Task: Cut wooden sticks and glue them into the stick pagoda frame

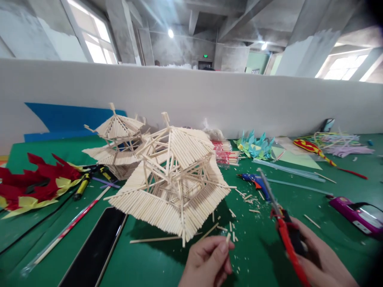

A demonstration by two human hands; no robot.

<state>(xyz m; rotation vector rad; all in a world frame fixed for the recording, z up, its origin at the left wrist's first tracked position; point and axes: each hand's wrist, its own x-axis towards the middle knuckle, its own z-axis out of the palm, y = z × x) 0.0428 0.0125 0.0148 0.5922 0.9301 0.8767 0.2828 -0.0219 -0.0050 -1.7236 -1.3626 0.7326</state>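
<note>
A short wooden stick [228,237] is pinched between thumb and fingers of the left hand [206,261], low at the near edge. Just right, the right hand [317,255] is closed around red-handled scissors [279,221], blades pointing away. Farther off stands the stick pavilion model [173,179] on the green table [260,247], a blue glue gun [254,181] to its right.

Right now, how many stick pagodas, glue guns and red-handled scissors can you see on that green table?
Stick pagodas: 2, the near one and the far one
Glue guns: 1, blue
Red-handled scissors: 1, gripped by the right hand
Total: 4
The left hand pinches a short stick.
</note>
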